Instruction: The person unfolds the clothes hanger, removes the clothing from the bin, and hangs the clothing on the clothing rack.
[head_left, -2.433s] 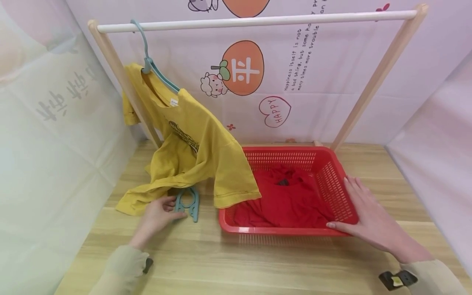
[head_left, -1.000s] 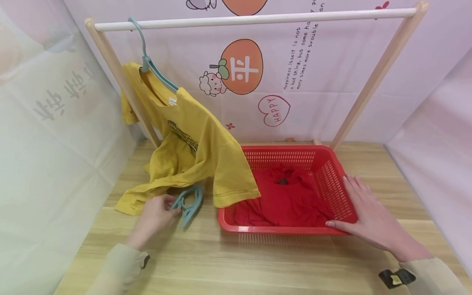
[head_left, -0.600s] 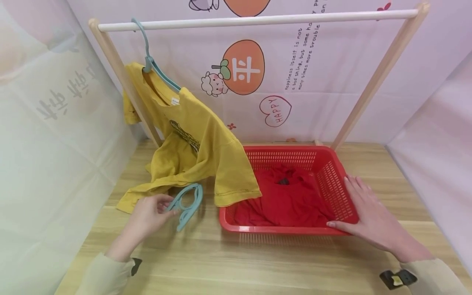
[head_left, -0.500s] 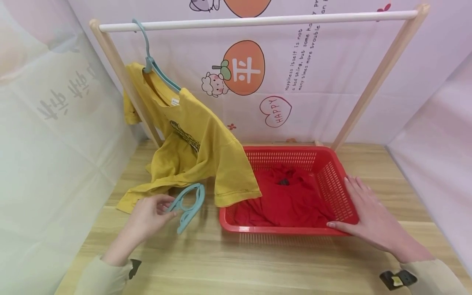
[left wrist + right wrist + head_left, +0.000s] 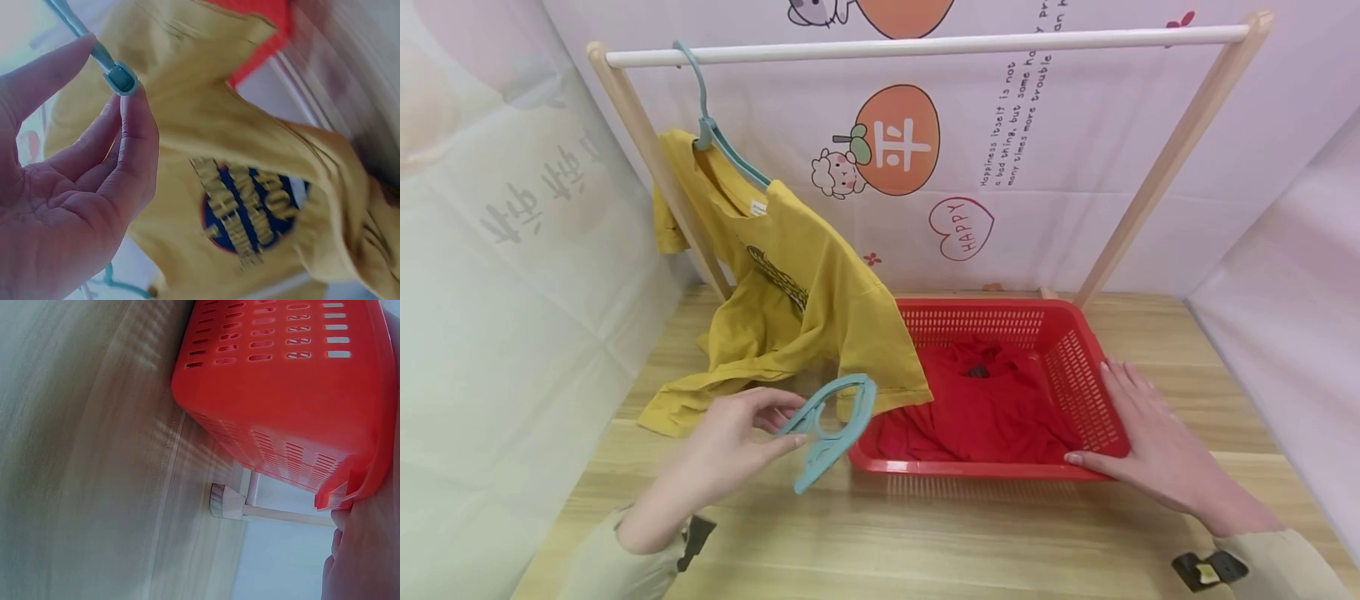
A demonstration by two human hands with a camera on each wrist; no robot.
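My left hand [image 5: 730, 446] pinches a folded light-blue clothes hanger [image 5: 827, 429] between thumb and fingers, held above the wooden table. In the left wrist view, the end of the hanger [image 5: 119, 78] sits between the thumb and fingertips. Behind it a yellow T-shirt [image 5: 797, 242] hangs askew from another blue hanger [image 5: 733, 158] on the rack, its hem lying on the table. My right hand [image 5: 1157, 450] rests on the right corner of a red plastic basket [image 5: 977, 469], fingers straight along its side and thumb on the front rim. Inside lies a red garment [image 5: 977, 408].
A clothes rack with a white rail [image 5: 925, 46] and wooden legs [image 5: 1172, 158] spans the back of the table [image 5: 925, 542]. Printed cloth walls [image 5: 1075, 225] enclose the back and both sides. The shirt's sleeve overhangs the basket's left end.
My left hand has picked the folded hanger up off the table and carried it right, toward the basket's front left corner. The right hand and basket stay put.
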